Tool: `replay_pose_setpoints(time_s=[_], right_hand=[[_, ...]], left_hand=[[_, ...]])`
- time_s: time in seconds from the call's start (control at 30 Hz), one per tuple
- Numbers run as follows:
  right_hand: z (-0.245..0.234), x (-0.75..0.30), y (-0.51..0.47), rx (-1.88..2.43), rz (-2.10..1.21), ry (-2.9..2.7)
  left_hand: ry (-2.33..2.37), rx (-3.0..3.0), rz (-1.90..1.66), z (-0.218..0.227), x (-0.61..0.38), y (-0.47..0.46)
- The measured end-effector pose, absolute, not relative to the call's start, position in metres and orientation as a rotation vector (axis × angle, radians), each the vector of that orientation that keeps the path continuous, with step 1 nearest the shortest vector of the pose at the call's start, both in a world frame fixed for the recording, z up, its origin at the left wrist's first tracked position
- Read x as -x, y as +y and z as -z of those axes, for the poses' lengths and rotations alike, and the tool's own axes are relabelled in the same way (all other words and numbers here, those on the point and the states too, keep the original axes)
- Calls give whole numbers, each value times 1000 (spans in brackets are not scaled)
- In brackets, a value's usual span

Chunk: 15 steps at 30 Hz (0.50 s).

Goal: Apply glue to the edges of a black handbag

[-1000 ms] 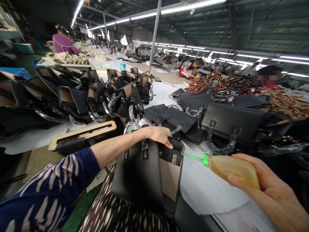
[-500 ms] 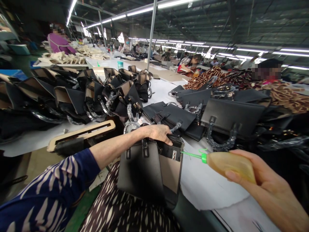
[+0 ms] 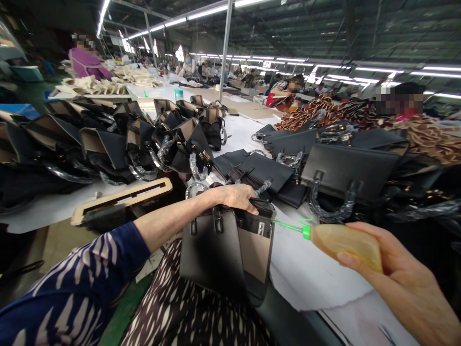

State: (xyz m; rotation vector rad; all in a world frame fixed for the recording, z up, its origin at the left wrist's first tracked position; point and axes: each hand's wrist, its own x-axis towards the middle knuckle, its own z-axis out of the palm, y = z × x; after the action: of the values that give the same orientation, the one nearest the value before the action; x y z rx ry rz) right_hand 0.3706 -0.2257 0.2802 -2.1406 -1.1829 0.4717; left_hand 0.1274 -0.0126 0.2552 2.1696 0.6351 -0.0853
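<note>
Black handbag [image 3: 212,254] upright; green-nozzled amber bottle [image 3: 344,243] sideways, pointing at it

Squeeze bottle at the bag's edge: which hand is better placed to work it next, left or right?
The right hand, I'd judge. It grips the squeeze bottle, whose green nozzle points at the edge of the black bag. The left hand is busy holding the bag's top.

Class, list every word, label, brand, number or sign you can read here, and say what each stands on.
No readable text anywhere.
Bottle: no lettering visible.
Nearest black bag: none visible on the sides showing.
Blue-green tub: too small to tell.
</note>
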Motion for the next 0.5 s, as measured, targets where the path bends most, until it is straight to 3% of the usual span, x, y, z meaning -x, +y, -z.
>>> replay_pose_setpoints(time_s=[0.5], right_hand=[[-287,-368,-223,2125,-463,-1126]], left_hand=[[715,-2110,97,-263,-127,-16]])
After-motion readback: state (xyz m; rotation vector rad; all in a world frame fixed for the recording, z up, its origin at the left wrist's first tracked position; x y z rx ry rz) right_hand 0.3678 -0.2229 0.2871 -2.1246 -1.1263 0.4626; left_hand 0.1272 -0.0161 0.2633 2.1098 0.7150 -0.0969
